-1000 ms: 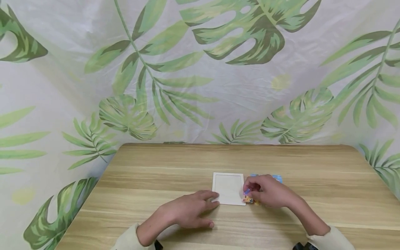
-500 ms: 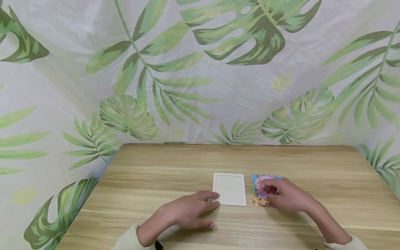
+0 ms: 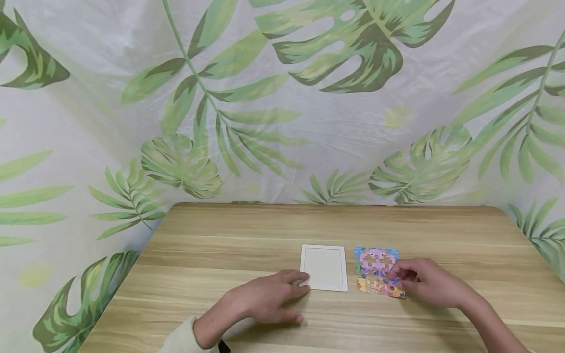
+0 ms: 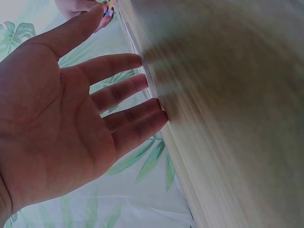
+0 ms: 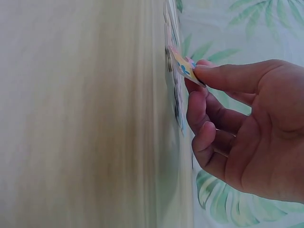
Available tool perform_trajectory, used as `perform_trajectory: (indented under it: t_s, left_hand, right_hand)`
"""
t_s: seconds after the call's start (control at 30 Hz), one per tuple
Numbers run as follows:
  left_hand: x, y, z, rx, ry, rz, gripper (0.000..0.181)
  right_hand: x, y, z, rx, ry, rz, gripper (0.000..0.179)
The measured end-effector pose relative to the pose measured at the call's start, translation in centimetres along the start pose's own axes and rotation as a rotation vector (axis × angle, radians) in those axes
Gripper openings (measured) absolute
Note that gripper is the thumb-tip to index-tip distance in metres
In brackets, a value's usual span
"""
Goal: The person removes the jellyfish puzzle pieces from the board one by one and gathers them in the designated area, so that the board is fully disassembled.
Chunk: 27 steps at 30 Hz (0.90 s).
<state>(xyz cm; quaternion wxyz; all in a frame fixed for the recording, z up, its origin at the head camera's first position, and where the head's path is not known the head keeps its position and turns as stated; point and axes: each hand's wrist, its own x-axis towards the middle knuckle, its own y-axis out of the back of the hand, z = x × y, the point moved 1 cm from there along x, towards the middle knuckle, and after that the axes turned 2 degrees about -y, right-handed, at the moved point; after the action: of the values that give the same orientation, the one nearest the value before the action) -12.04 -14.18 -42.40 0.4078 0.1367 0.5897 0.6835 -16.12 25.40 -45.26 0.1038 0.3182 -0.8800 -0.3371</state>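
Observation:
My right hand [image 3: 430, 283] is at the lower right corner of a jigsaw puzzle [image 3: 375, 260] with a pink octopus on blue. Between thumb and fingertips it pinches a yellow, pink and blue puzzle piece [image 5: 184, 68], tilted against the puzzle's edge in the right wrist view. Gaps show in the puzzle's yellow bottom row. To its left lies a white puzzle frame board [image 3: 324, 268] with a thin inner outline. My left hand [image 3: 273, 296] lies with fingers extended, fingertips at the board's lower left edge; its palm [image 4: 57, 118] shows in the left wrist view.
The wood-grain table [image 3: 220, 235] carries the board and puzzle side by side, a narrow strip of wood between them. Behind it hangs a pale curtain [image 3: 265, 122] with green leaves.
My right hand has moved right, from the board's right edge across the puzzle to its lower right corner, carrying a piece. More of the octopus shows now. My left hand has stayed put.

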Motion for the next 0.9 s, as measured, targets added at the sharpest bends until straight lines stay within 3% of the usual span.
perform_trajectory:
  t_s: [0.4,0.9]
  left_hand:
    - [-0.05,0.03,0.11,-0.006,-0.001,0.007,0.063]
    - [0.05,-0.02,0.01,-0.02,0.0,0.0,0.065]
  right_hand:
    - [-0.75,0.33,0.9,-0.013,-0.039,-0.01,0.016]
    - [-0.66,0.11,0.09,-0.089,-0.088,0.046,0.017]
